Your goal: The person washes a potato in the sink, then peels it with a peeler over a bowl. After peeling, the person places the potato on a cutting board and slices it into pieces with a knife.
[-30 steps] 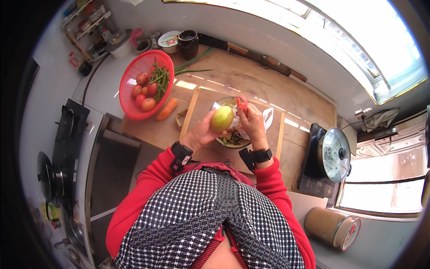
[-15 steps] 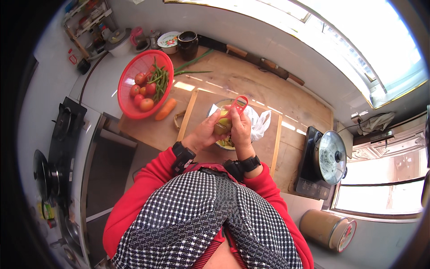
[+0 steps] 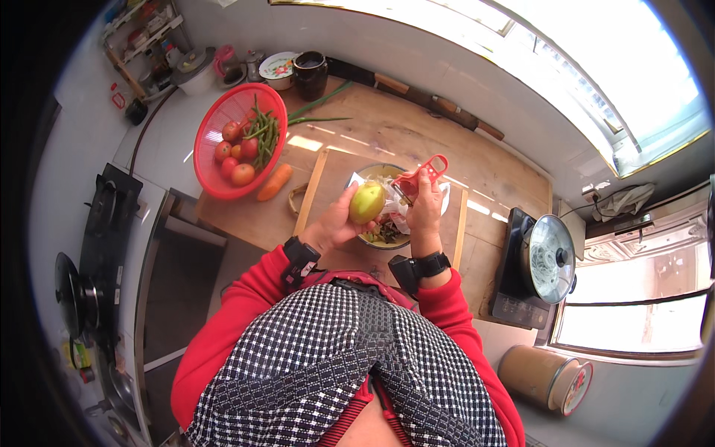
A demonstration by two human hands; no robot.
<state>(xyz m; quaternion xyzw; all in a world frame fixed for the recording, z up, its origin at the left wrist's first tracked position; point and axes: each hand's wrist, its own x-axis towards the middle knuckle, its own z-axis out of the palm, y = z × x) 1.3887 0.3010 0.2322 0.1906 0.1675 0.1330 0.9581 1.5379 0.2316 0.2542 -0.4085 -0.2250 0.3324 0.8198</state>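
My left hand (image 3: 336, 221) holds a yellow-green, smooth oval vegetable (image 3: 368, 203) that looks like a potato, its pale surface turned up. A red peeler (image 3: 421, 176) is gripped in my right hand (image 3: 426, 205), just to the right of the potato and apart from it, with its red loop end pointing away from me. Below both hands a bowl (image 3: 406, 243) with a dark rim stands on a wooden board (image 3: 320, 207). Peelings (image 3: 385, 232) lie in it, partly hidden by my hands. A white plastic bag (image 3: 445, 195) drapes over the bowl's right side.
To the left stands a red basket (image 3: 199, 160) of tomatoes and green beans, with a carrot (image 3: 275, 182) beside it. Green onions (image 3: 319, 119), a dark jar (image 3: 310, 78) and an enamel bowl (image 3: 278, 68) are farther back. A lidded pan (image 3: 550, 261) sits on an induction cooker (image 3: 514, 298) at right.
The peeler has come away from the potato as my right hand moved to the right. The potato, before mostly covered by my hands, now shows its peeled face in my left hand.
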